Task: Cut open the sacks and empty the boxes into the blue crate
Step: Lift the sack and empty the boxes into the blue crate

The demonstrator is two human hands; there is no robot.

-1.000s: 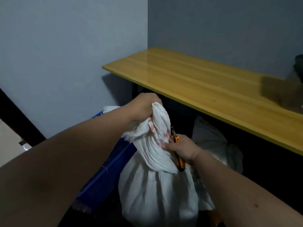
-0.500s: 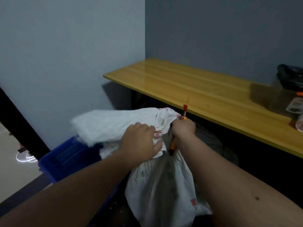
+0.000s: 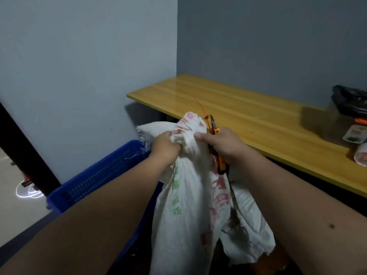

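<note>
A white woven sack [image 3: 188, 211] with red and green print hangs in front of me, its neck bunched at the top. My left hand [image 3: 165, 150] grips the neck from the left. My right hand [image 3: 222, 146] pinches the neck from the right while holding orange-handled cutters [image 3: 219, 155]. A thin red cable tie [image 3: 204, 114] sticks up beside the cutter tip. The blue perforated crate [image 3: 95, 175] stands on the floor to the left, with a white sack [image 3: 153, 129] lying over its far end. The sack's contents are hidden.
A yellow wooden table [image 3: 248, 116] runs along the grey back wall on the right, with a dark bag [image 3: 350, 104] and small packets [image 3: 355, 135] at its far right end. Another white sack [image 3: 250, 231] lies under the table. A dark door frame [image 3: 23, 153] is at the left.
The sack's neck has come upright between both hands, and my left hand has shifted onto the bunched neck. The red tie now shows above the cutters. My view has shifted.
</note>
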